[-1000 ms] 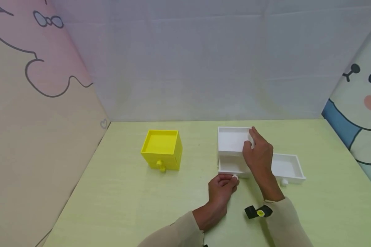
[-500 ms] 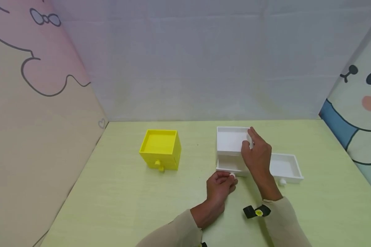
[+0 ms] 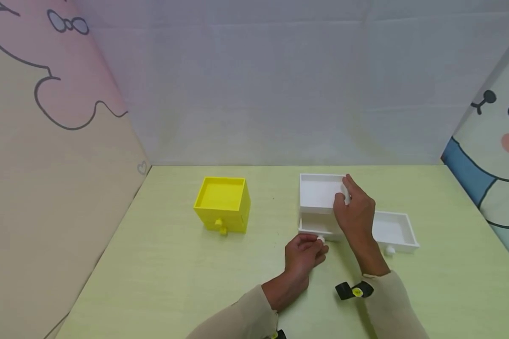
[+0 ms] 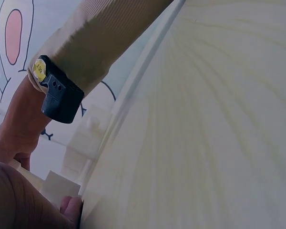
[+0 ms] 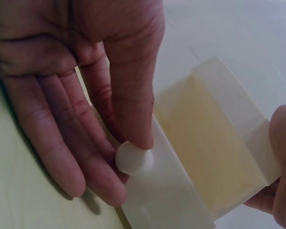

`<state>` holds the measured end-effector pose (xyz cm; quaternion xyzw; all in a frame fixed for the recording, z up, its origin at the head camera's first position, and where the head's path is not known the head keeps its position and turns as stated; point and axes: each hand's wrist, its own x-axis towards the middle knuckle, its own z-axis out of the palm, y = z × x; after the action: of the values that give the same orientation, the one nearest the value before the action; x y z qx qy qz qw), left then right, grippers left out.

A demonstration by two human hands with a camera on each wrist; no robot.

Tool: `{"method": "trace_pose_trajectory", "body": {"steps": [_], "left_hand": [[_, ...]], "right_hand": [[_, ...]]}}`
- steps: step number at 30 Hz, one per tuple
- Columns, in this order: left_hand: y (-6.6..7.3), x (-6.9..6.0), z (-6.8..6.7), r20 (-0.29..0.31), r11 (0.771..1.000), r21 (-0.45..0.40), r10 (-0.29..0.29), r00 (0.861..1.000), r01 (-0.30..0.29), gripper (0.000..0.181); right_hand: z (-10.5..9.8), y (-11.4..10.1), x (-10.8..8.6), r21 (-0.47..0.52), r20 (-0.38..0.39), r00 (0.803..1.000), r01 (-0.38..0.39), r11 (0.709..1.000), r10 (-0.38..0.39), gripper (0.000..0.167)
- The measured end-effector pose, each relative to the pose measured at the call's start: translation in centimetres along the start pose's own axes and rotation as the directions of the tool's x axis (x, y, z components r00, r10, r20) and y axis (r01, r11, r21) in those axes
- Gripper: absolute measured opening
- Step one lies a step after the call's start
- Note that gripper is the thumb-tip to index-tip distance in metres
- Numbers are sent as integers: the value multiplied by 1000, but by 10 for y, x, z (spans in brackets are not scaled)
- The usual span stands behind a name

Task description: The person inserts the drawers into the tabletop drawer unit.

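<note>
In the head view, a white box [image 3: 321, 192] with a shallow rimmed top stands right of the table's middle. Its white drawer [image 3: 319, 223] is partly out at the front, and its inside looks bare. My left hand [image 3: 304, 254] pinches the drawer's round white knob [image 5: 134, 158] between thumb and fingers, the other fingers loosely extended in the right wrist view. My right hand [image 3: 355, 212] holds the box by its right side, thumb near the front edge and fingers along the side. That hand hides part of the box's right wall.
A second white drawer [image 3: 393, 230] with a round knob lies on the table, right of the box. Left of it stands a yellow drawer box [image 3: 222, 202] with two knobs. Cartoon-printed side panels and a pale back sheet [image 3: 254, 84] edge the table.
The drawer has slid slightly into the white box, my left hand moving forward with its knob. My right hand keeps its hold on the box.
</note>
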<state>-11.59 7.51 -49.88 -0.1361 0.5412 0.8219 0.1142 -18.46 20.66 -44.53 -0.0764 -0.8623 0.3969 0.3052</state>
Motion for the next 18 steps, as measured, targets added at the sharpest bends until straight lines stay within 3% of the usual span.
{"method": "trace_pose_trajectory", "body": {"steps": [18], "left_hand": [[1,-3,-1,12,1000,-4,9,1000,-9,16]], "right_hand": [[1,1,0,10,-11,1000,-2,1000,2,44]]}}
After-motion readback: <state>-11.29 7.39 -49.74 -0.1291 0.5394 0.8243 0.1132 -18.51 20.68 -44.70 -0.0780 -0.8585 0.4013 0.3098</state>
